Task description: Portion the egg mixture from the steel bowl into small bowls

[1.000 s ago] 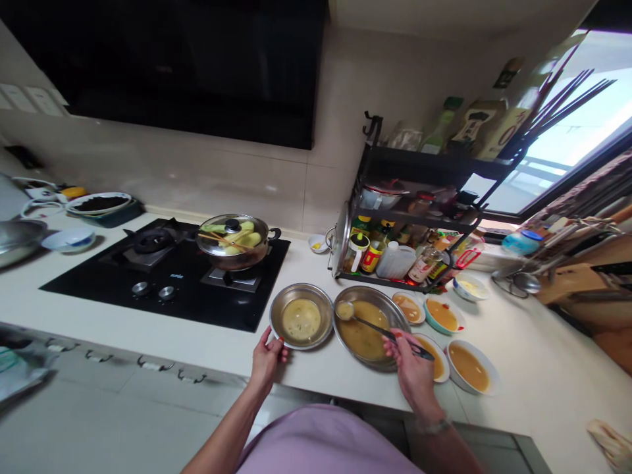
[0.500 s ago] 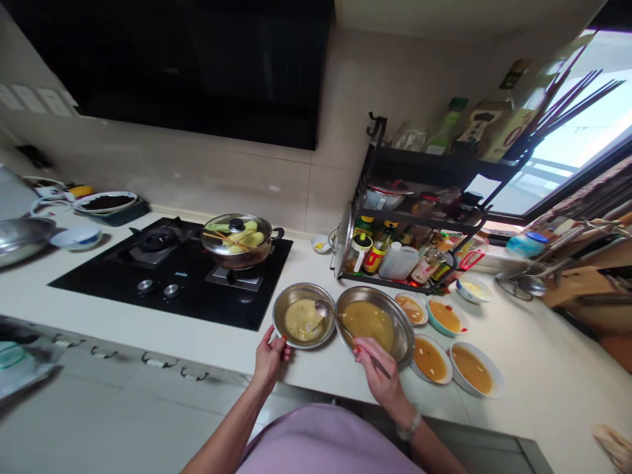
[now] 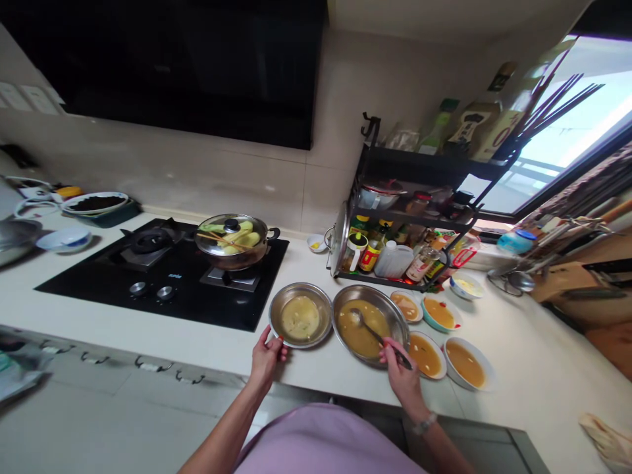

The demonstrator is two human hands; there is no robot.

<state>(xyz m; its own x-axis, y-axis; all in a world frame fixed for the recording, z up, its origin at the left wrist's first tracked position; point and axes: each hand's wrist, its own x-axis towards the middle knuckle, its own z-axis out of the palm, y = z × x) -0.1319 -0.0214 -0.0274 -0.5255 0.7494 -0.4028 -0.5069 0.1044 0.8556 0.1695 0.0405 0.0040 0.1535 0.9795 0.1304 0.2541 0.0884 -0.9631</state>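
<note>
My left hand (image 3: pixel 267 354) grips the near rim of a smaller steel bowl (image 3: pixel 275 309) that stands on the counter with pale, cloudy liquid and small bits in it. Right beside it is a larger steel bowl (image 3: pixel 401 322) of yellow-brown liquid. A metal spoon (image 3: pixel 368 326) is in my right hand (image 3: pixel 402 376), its handle held between thumb and fingers. The spoon's head is over or in the larger bowl's liquid, about mid-bowl. Several small bowls of orange-brown liquid, among them a white bowl (image 3: pixel 490 378) and a teal-rimmed bowl (image 3: pixel 428 320), stand to the right.
On the black gas hob (image 3: pixel 108 286) sits a lidded pan (image 3: pixel 237 260) with green pieces and chopsticks visible through its glass. Behind the bowls stands a black rack (image 3: pixel 395 217) of bottles and jars. A small white dish (image 3: pixel 316 245) is near the wall.
My right hand has moved right, carrying the spoon's head from the smaller bowl over to the larger one. My left hand has kept its hold on the smaller bowl. The view has shifted slightly.
</note>
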